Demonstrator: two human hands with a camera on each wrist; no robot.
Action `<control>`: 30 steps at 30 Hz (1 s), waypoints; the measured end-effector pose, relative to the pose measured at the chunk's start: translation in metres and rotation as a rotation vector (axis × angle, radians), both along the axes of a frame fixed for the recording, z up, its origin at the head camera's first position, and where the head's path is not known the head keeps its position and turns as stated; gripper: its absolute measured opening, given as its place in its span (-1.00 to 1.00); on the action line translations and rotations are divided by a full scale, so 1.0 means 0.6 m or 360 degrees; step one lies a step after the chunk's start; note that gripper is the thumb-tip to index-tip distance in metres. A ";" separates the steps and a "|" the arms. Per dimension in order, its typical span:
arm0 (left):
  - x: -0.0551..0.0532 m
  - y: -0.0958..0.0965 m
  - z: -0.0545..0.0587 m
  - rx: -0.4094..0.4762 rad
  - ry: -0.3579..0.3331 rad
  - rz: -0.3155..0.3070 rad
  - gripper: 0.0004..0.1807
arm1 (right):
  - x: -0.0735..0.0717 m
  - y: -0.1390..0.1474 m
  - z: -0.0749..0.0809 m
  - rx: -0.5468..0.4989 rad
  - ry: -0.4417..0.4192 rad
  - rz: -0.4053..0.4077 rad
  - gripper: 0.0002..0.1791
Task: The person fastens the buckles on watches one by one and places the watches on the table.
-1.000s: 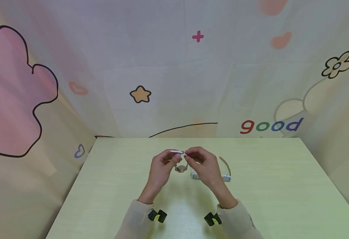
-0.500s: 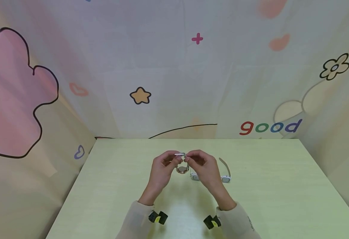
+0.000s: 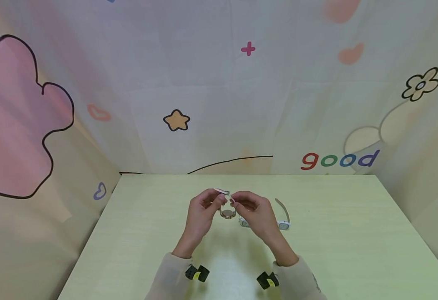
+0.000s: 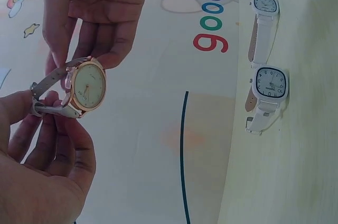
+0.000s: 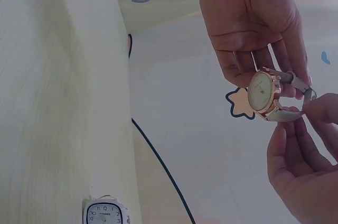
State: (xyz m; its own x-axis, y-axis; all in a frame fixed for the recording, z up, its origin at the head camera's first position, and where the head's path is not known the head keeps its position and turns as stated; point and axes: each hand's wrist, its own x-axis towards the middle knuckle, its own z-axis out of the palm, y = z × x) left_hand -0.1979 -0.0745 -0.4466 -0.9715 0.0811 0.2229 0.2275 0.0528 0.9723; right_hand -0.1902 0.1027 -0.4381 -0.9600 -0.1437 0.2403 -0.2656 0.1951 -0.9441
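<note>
A wristwatch (image 4: 88, 87) with a rose-gold case, pale dial and whitish strap is held up between both hands, its dial facing away from the person. My left hand (image 3: 200, 214) pinches one side of the strap by the buckle (image 4: 35, 99). On the other side my right hand (image 3: 258, 212) pinches the strap between thumb and fingers. The strap bends round into a loop behind the case, as the right wrist view shows with the strap (image 5: 301, 84) near the thumbs. Fingers partly hide the strap ends.
Two white watches with squarish dials lie on the pale table (image 3: 129, 250) beyond the right hand: the nearer watch (image 4: 272, 82) and another watch (image 4: 265, 4). A printed cloth backdrop (image 3: 219, 125) rises behind the table's far edge.
The hands stay in nearly the same place. The right fingertips have drawn slightly away from the left ones, and the strap end at the left fingers has tilted.
</note>
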 end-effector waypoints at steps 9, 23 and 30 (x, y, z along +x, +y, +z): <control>0.000 0.000 -0.002 0.0005 -0.0012 -0.0007 -0.80 | 0.003 0.003 0.002 0.0022 0.0090 -0.0011 -0.77; 0.001 0.006 -0.002 -0.0030 -0.0029 0.0007 -0.79 | 0.005 -0.001 0.003 -0.0046 0.0049 -0.0058 -0.83; 0.002 0.005 0.002 -0.0037 0.0019 0.0014 -0.76 | 0.007 -0.002 0.004 -0.0068 0.0054 -0.0044 -0.83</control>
